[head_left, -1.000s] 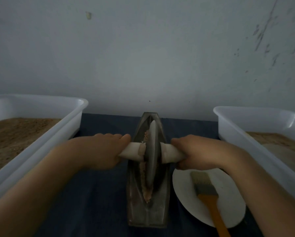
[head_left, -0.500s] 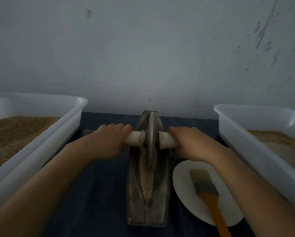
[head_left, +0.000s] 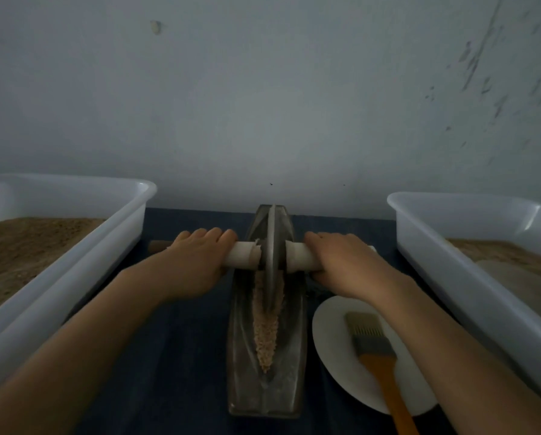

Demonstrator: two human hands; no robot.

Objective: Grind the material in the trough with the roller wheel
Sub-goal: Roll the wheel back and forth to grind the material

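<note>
Both hands, left (head_left: 197,262) and right (head_left: 346,265), clamped the axle (head_left: 297,254); uneven push risked tipping wheel (head_left: 271,246) and flinging grain (head_left: 265,334) out of trough (head_left: 241,356).

Dark grey metal boat-shaped trough (head_left: 264,381), dull sheen, pale streaks. Dark grey metal disc roller wheel (head_left: 271,246). Off-white wrapped cylindrical axle handle (head_left: 242,254); bare brown wooden tip at far left. Pinkish-tan coarse granular material (head_left: 265,334). Round white plate (head_left: 332,334). Flat brush (head_left: 371,343): grey-beige bristles, grey ferrule, orange handle. Two translucent white plastic tubs (head_left: 106,255), contents sandy brown. Dark navy blue tablecloth (head_left: 175,356), plain. Pale grey-blue wall (head_left: 263,105), dark scuff marks at right.
</note>
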